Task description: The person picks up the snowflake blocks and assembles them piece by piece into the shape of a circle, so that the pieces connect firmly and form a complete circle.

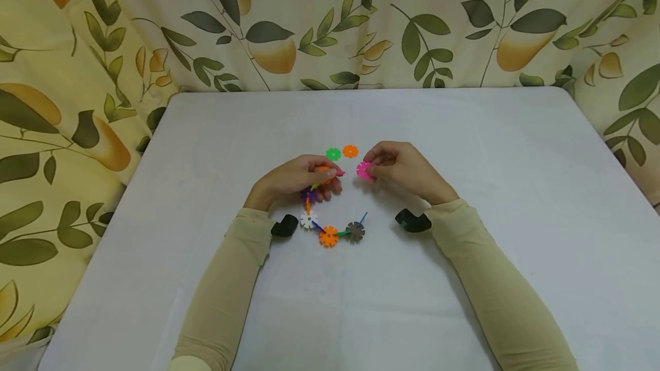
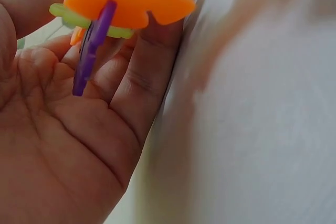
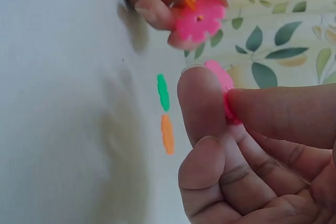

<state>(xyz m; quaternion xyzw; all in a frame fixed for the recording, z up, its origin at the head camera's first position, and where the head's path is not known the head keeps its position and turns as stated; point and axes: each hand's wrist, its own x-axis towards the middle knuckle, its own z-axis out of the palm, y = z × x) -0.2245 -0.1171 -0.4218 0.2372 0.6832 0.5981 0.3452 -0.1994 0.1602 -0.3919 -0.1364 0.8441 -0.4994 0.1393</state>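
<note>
"Pink is the colour of the loose disc [image 1: 364, 170] in the right hand [image 1: 407, 172], yes?"

"Yes. That hand pinches it between thumb and forefinger. The left hand [image 1: 294, 177] pinches the chain [image 1: 309, 221] close to its upper end; which piece exactly it grips, I cannot tell well, because the fingers cover it."

"And how much of the joining is done, in your opinion?"

"I would say the larger part. From the left hand, the chain curves down over the white table [image 1: 371, 302], one disc slotted into another, as far as a dark disc [image 1: 355, 232] and a blue piece [image 1: 363, 218] seen from its edge."

"Then what is left?"

"Three discs, by my count: the one in the right hand, and beyond the hands a green disc [image 1: 333, 154] and an orange disc [image 1: 350, 151], lying just beside each other."

"Does the right hand's disc touch the chain already?"

"No. The chain's held end has another pink disc [image 3: 197, 24], and the two are apart, so this joint is not yet made."
</note>
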